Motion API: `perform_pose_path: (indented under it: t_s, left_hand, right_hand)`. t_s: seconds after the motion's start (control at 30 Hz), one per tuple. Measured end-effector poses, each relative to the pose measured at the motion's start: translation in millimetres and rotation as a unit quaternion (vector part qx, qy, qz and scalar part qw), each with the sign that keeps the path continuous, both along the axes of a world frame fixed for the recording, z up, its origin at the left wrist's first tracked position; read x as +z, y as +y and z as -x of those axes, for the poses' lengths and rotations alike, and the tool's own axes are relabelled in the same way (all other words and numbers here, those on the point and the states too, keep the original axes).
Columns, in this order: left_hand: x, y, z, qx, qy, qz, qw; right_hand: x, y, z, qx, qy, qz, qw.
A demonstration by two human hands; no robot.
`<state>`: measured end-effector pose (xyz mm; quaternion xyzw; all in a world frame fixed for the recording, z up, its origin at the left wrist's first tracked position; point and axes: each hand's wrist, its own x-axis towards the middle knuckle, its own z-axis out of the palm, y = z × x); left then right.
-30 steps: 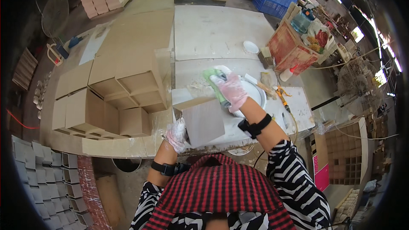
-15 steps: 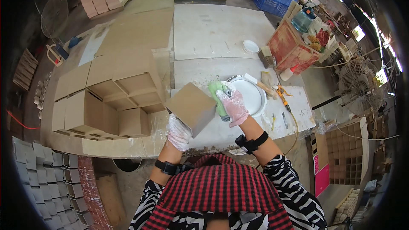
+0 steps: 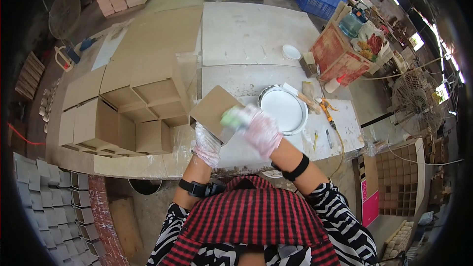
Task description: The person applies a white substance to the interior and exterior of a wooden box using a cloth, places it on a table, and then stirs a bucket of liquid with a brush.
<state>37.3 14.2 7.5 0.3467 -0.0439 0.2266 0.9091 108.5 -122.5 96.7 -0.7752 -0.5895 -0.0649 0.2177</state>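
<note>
Centre frame: gloved left hand (image 3: 207, 144) grips a flat brown cardboard panel (image 3: 215, 111); right hand (image 3: 261, 129) clenches a blurred green applicator (image 3: 230, 117).

Blurring badly around the right hand (image 3: 261, 130) — the green thing (image 3: 230, 117) in it smearing past recognition. Hiding one corner of the brown board (image 3: 216, 112) behind the left hand (image 3: 207, 144). Shrinking too small to identify — the tools (image 3: 325, 113) beside the white bowl (image 3: 283, 109).
</note>
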Motion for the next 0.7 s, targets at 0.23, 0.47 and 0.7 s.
perform_pose_path:
  t_s: [0.23, 0.47, 0.7]
  left_hand:
    - [-3, -3, 11, -0.006, 0.042, 0.214, 0.976]
    - [31, -17, 11, 0.014, 0.075, 0.197, 0.977]
    - [40, -14, 25, -0.025, 0.133, 0.204, 0.970]
  right_hand:
    - [12, -3, 40, 0.047, -0.055, 0.048, 0.996]
    - [-2, -14, -7, -0.053, -0.044, -0.032, 0.997]
    - [1, -16, -25, -0.158, 0.183, -0.011, 0.970]
